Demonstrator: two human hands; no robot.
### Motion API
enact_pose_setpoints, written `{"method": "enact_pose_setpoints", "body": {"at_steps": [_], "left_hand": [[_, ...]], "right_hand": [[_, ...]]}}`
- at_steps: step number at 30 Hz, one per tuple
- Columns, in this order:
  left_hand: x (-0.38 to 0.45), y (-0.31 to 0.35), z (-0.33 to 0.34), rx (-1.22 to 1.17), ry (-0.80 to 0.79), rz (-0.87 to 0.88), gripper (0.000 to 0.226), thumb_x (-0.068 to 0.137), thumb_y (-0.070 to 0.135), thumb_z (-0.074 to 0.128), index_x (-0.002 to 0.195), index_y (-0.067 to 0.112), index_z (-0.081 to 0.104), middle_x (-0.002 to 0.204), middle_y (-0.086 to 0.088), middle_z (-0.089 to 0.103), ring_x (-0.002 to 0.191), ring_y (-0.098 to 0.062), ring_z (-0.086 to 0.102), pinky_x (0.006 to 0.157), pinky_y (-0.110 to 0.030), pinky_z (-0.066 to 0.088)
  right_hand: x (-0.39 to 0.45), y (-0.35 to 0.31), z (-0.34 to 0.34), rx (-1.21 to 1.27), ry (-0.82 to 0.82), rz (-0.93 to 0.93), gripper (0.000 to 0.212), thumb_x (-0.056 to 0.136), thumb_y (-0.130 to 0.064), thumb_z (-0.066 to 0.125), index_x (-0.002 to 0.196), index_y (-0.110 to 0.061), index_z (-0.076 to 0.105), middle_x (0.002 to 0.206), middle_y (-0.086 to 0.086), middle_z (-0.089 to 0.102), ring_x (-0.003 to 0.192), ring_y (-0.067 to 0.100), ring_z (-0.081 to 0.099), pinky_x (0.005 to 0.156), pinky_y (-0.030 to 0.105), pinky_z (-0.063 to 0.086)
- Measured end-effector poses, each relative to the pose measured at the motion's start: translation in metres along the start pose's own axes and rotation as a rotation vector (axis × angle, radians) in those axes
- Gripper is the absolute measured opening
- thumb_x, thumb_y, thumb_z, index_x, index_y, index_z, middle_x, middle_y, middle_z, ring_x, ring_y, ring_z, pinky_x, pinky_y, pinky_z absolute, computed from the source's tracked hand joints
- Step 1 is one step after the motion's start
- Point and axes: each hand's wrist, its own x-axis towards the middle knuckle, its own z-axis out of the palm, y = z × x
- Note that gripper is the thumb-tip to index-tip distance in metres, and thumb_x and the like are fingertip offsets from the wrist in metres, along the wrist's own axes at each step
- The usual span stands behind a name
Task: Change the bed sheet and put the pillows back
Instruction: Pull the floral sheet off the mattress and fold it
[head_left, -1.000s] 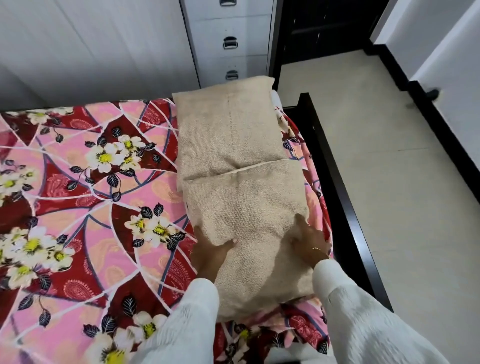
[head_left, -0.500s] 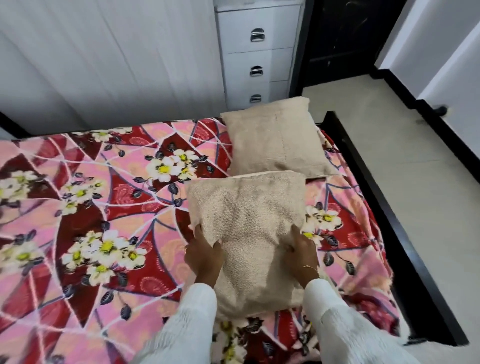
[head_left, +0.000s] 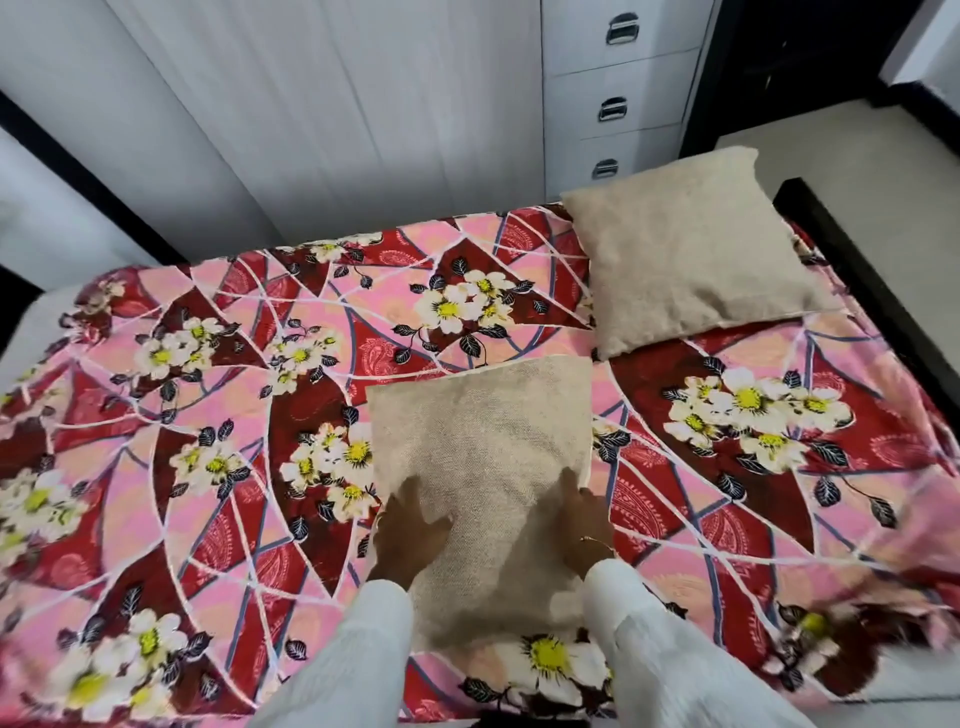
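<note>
Left hand (head_left: 410, 527) and right hand (head_left: 584, 517) grip clamped on coarse-woven square pillow (head_left: 483, 441) (beige) over floral sheet (head_left: 218, 415).

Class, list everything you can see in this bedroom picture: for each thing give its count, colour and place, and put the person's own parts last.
Bed sheet: one, pink and red with white flowers, spread over the bed.
Held pillow: one, beige, over the middle of the sheet, between both hands.
Far pillow: one, beige, lying at the bed's far right corner.
Bed frame: one, black, showing along the right edge.
Drawer cabinet: one, white with metal handles, behind the bed.
Floor: pale, right of the bed.
Sleeves: two, white, bottom of view.
Left hand: one, grips the held pillow's left edge.
Right hand: one, grips its right edge.
</note>
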Motion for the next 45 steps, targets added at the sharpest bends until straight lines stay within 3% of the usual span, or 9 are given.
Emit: {"method": "enact_pose_setpoints", "body": {"at_steps": [4,8,12,18,27,34,37,42,45], "left_hand": [[-0.008,0.029,0.01,0.126,0.061,-0.03,0.072,0.083,0.038,0.056,0.144,0.018,0.023,0.153,-0.021,0.008,0.14,-0.037,0.013,0.11,-0.05,0.022],[-0.007,0.08,0.019,0.154,0.049,0.166,0.067,0.084,0.033,0.057,0.142,0.015,0.028,0.156,-0.014,0.003,0.144,-0.033,0.0,0.114,-0.044,0.013],[0.006,0.157,0.036,0.109,-0.02,0.342,0.061,0.09,0.033,0.053,0.143,0.015,0.029,0.155,-0.01,0.015,0.144,-0.029,0.008,0.115,-0.034,0.01],[0.045,0.281,0.07,-0.08,-0.001,0.463,0.05,0.089,0.02,0.055,0.136,0.011,0.041,0.142,-0.009,0.039,0.132,-0.025,0.032,0.109,-0.032,0.027],[0.157,0.421,0.109,-0.115,0.173,0.387,0.056,0.083,0.02,0.058,0.135,0.007,0.042,0.141,-0.014,0.039,0.133,-0.029,0.03,0.109,-0.034,0.027],[0.23,0.428,0.107,-0.07,0.189,0.359,0.091,0.074,0.047,0.072,0.146,0.019,0.025,0.157,-0.004,0.006,0.142,-0.023,0.017,0.115,-0.048,0.013],[0.235,0.426,0.114,-0.125,0.142,0.383,0.098,0.071,0.044,0.076,0.148,0.02,0.02,0.157,-0.004,-0.005,0.143,-0.022,0.016,0.113,-0.049,0.021],[0.238,0.425,0.129,-0.148,0.217,0.384,0.092,0.074,0.037,0.076,0.147,0.019,0.023,0.156,-0.009,0.002,0.14,-0.028,0.022,0.11,-0.049,0.022],[0.234,0.425,0.129,-0.122,0.321,0.44,0.083,0.075,0.026,0.076,0.144,0.017,0.031,0.155,-0.013,0.012,0.134,-0.035,0.032,0.106,-0.05,0.026]], "right_hand": [[-0.002,-0.001,-0.016,0.015,-0.024,0.048,0.048,0.094,-0.011,0.039,0.139,-0.018,0.025,0.126,0.013,0.048,0.119,0.032,0.046,0.093,0.044,0.043],[0.004,0.007,-0.045,0.074,0.031,0.036,0.052,0.091,-0.013,0.043,0.141,-0.02,0.031,0.145,0.009,0.031,0.132,0.028,0.034,0.104,0.041,0.037],[0.033,0.027,-0.092,0.065,0.105,0.017,0.047,0.09,-0.017,0.047,0.136,-0.019,0.04,0.141,0.01,0.036,0.129,0.027,0.037,0.101,0.038,0.039],[0.12,0.074,-0.176,0.017,0.178,0.013,0.039,0.089,-0.019,0.049,0.128,-0.015,0.047,0.134,0.01,0.04,0.121,0.029,0.043,0.093,0.038,0.044],[0.283,0.138,-0.285,0.018,0.377,-0.014,0.041,0.094,-0.026,0.046,0.134,-0.022,0.043,0.148,0.002,0.028,0.131,0.028,0.03,0.102,0.04,0.034],[0.361,0.176,-0.31,-0.102,0.295,0.123,0.077,0.077,-0.055,0.063,0.138,-0.043,0.018,0.151,0.004,0.011,0.134,0.039,0.02,0.1,0.055,0.031],[0.374,0.182,-0.3,-0.046,0.234,0.191,0.09,0.072,-0.054,0.068,0.139,-0.05,0.008,0.153,0.012,-0.004,0.133,0.041,0.024,0.102,0.054,0.03],[0.385,0.175,-0.286,-0.128,0.377,0.185,0.083,0.075,-0.048,0.067,0.14,-0.042,0.016,0.135,0.02,0.037,0.118,0.04,0.041,0.095,0.047,0.035],[0.382,0.17,-0.284,-0.118,0.503,0.135,0.066,0.086,-0.034,0.057,0.143,-0.036,0.023,0.133,0.017,0.042,0.12,0.036,0.039,0.096,0.046,0.033]]}}
